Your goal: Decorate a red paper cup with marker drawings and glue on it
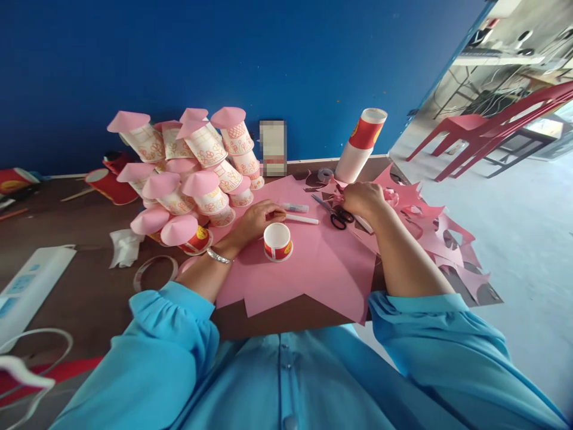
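My left hand [258, 223] rests on the pink paper sheets [322, 269], fingers curled together, fingertips at the near end of a white marker [303, 219]. Whether they grip anything is hidden. A capped clear pen [295, 208] lies just beyond. Below the left hand, a short red and white paper cup [277, 242] stands upright, open end up. My right hand [363, 200] is closed around crumpled pink paper scraps [339, 192], its fingertips partly hidden. Black-handled scissors [339, 220] lie beside it, blades pointing away to the left.
Several decorated cup towers with pink cone roofs [203, 143] crowd the left. A leaning cup stack [362, 146] and a tape roll [324, 175] stand behind my right hand. Cut pink offcuts [452, 239] spread over the right edge. A blue wall [286, 65] closes the back.
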`<state>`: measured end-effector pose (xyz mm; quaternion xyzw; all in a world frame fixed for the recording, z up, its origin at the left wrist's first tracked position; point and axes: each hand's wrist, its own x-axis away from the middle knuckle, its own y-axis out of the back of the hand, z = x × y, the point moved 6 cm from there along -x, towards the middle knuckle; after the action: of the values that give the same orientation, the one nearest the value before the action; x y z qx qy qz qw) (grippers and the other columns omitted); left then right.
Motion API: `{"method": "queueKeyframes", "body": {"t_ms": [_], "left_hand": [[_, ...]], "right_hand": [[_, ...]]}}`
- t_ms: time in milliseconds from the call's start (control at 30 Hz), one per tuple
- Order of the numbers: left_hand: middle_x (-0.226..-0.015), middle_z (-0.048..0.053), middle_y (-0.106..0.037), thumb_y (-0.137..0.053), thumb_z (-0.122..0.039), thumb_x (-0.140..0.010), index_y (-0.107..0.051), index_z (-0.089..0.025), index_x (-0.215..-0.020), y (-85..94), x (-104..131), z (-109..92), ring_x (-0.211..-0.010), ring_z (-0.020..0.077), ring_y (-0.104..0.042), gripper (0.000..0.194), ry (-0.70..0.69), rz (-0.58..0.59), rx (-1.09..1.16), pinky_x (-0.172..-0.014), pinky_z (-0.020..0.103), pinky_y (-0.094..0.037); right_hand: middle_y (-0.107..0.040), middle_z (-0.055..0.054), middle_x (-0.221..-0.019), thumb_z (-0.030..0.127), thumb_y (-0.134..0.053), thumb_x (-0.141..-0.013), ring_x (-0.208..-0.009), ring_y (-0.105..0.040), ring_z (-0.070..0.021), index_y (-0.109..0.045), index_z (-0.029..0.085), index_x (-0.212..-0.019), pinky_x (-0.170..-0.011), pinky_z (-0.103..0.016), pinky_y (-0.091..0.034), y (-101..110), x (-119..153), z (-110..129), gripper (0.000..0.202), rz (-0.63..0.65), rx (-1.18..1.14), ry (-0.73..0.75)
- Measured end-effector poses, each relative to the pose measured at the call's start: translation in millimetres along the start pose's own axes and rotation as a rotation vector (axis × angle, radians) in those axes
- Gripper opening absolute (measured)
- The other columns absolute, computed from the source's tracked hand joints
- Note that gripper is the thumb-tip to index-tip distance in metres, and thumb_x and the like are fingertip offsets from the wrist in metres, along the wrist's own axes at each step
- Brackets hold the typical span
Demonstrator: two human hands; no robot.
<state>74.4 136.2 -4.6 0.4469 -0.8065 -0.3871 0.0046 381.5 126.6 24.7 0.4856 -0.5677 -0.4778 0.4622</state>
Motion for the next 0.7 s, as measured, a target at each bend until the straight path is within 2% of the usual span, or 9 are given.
{"method": "queueKeyframes", "body": {"t_ms": [200,267,333,367,400,467,533,600,700], "left_hand": [[-0.114,0.009,-0.087,-0.082,-0.037,-0.103,-0.089,-0.024,-0.108,-0.2,0.4,5.1,-0.106,0.0270,-0.081,0.015,-0.031,-0.002,-0.005,-0.099,0.043,-0.066],[-0.111,0.009,-0.087,-0.082,-0.035,-0.103,-0.088,-0.024,-0.107,1.6,0.6,5.3,-0.104,0.0263,-0.081,0.013,-0.051,-0.054,-0.007,-0.097,0.042,-0.066],[-0.107,0.008,-0.086,-0.080,-0.032,-0.104,-0.086,-0.024,-0.105,4.9,1.2,3.1,-0.099,0.0239,-0.080,0.010,-0.079,-0.129,-0.013,-0.094,0.040,-0.066],[-0.105,0.007,-0.086,-0.079,-0.032,-0.104,-0.086,-0.024,-0.105,6.7,1.7,1.2,-0.096,0.0225,-0.079,0.010,-0.093,-0.163,-0.015,-0.091,0.038,-0.066],[-0.104,0.006,-0.086,-0.078,-0.032,-0.104,-0.085,-0.024,-0.106,8.2,2.1,-0.8,-0.093,0.0210,-0.078,0.011,-0.101,-0.191,-0.013,-0.088,0.037,-0.065],[-0.104,0.006,-0.085,-0.077,-0.034,-0.105,-0.086,-0.023,-0.109,10.8,2.3,-3.9,-0.089,0.0185,-0.076,0.014,-0.088,-0.224,0.014,-0.084,0.034,-0.064],[-0.104,0.006,-0.085,-0.079,-0.039,-0.104,-0.086,-0.023,-0.114,12.2,1.9,-4.0,-0.085,0.0170,-0.075,0.020,-0.037,-0.238,0.089,-0.078,0.031,-0.063],[-0.103,0.006,-0.086,-0.084,-0.044,-0.100,-0.086,-0.022,-0.119,11.6,1.2,-1.9,-0.081,0.0164,-0.076,0.029,0.024,-0.242,0.202,-0.074,0.030,-0.062],[-0.101,0.006,-0.087,-0.089,-0.051,-0.095,-0.085,-0.021,-0.117,8.3,0.2,1.4,-0.083,0.0180,-0.078,0.037,0.077,-0.244,0.339,-0.075,0.031,-0.063]], "right_hand": [[-0.087,-0.025,-0.115,0.028,-0.079,-0.095,-0.115,-0.081,-0.0444,-0.090,0.015,-0.115,-0.097,-0.052,-0.062,-0.9,0.7,5.5,0.026,0.013,0.013,-0.053],[-0.086,-0.024,-0.113,0.029,-0.075,-0.098,-0.113,-0.081,-0.0429,-0.088,0.014,-0.113,-0.095,-0.051,-0.062,9.3,3.9,7.7,0.025,-0.138,-0.051,-0.058],[-0.086,-0.023,-0.112,0.029,-0.068,-0.102,-0.109,-0.081,-0.0392,-0.086,0.014,-0.115,-0.092,-0.047,-0.062,26.2,12.5,11.8,0.026,-0.425,-0.186,-0.044],[-0.086,-0.021,-0.115,0.029,-0.063,-0.106,-0.109,-0.080,-0.0365,-0.084,0.016,-0.120,-0.090,-0.045,-0.062,31.1,17.3,16.2,0.028,-0.520,-0.234,-0.023],[-0.086,-0.019,-0.117,0.030,-0.058,-0.110,-0.108,-0.080,-0.0332,-0.082,0.018,-0.125,-0.089,-0.043,-0.062,33.5,21.5,22.6,0.030,-0.578,-0.270,0.005],[-0.087,-0.012,-0.111,0.031,-0.058,-0.113,-0.096,-0.080,-0.0274,-0.079,0.022,-0.126,-0.084,-0.038,-0.062,36.2,30.3,41.7,0.027,-0.669,-0.492,0.166],[-0.088,-0.010,-0.115,0.030,-0.058,-0.114,-0.095,-0.080,-0.0237,-0.079,0.024,-0.126,-0.084,-0.033,-0.063,31.1,34.7,66.3,0.024,-0.599,-0.704,0.346],[-0.089,-0.010,-0.118,0.031,-0.061,-0.113,-0.094,-0.081,-0.0227,-0.081,0.024,-0.121,-0.083,-0.032,-0.063,23.5,37.4,90.8,0.023,-0.465,-0.850,0.492],[-0.090,-0.010,-0.114,0.040,-0.068,-0.113,-0.098,-0.083,-0.0253,-0.086,0.024,-0.115,-0.087,-0.033,-0.062,13.6,38.6,111.9,0.024,-0.307,-0.949,0.543]]}}
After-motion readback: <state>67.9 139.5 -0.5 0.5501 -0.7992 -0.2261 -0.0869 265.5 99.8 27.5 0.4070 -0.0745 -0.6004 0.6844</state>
